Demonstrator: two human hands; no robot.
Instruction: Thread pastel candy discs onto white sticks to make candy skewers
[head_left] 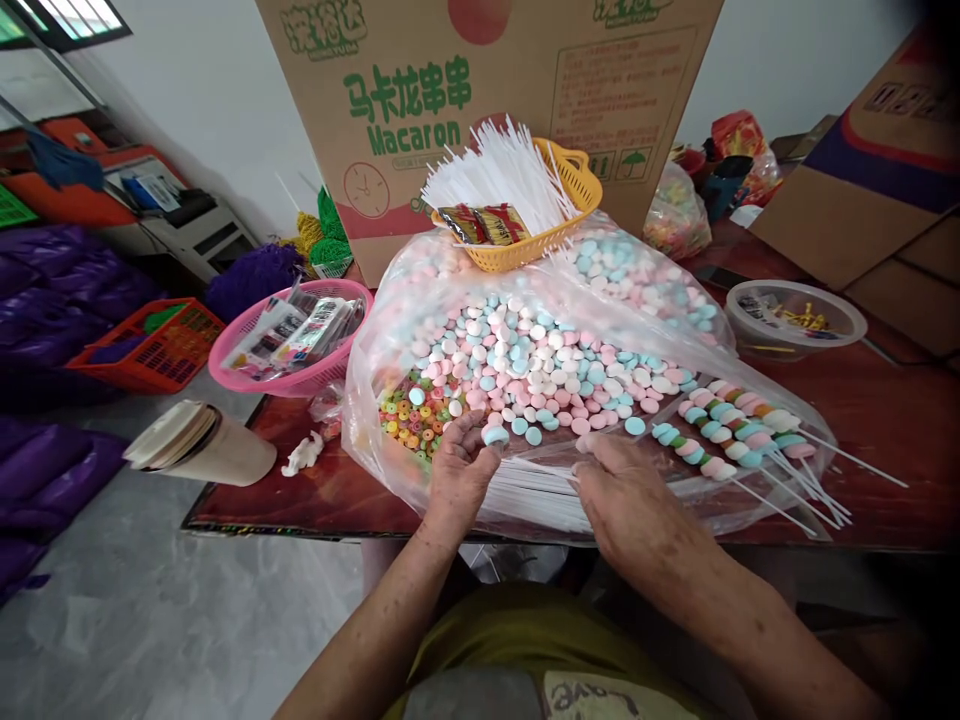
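My left hand (461,465) pinches a blue-and-white marshmallow (495,436) between thumb and fingertips. Just right of the bundle of white sticks (536,495), my right hand (626,495) is closed with its fingertips together; what they hold, if anything, I cannot make out. Beyond both hands spreads a pile of pink, white and blue marshmallows (525,360) on a clear plastic bag (371,350). Colourful gummy rings (412,415) lie left of the pile. Several finished marshmallow skewers (739,425), with green and orange pieces between the marshmallows, rest at the right.
A yellow basket (517,250) of white sticks stands behind the pile, before a large carton (480,60). At left are a pink basket (232,365) of packets and a stack of paper cups (217,450). A clear round tub (795,335) sits right, on the red table (892,430).
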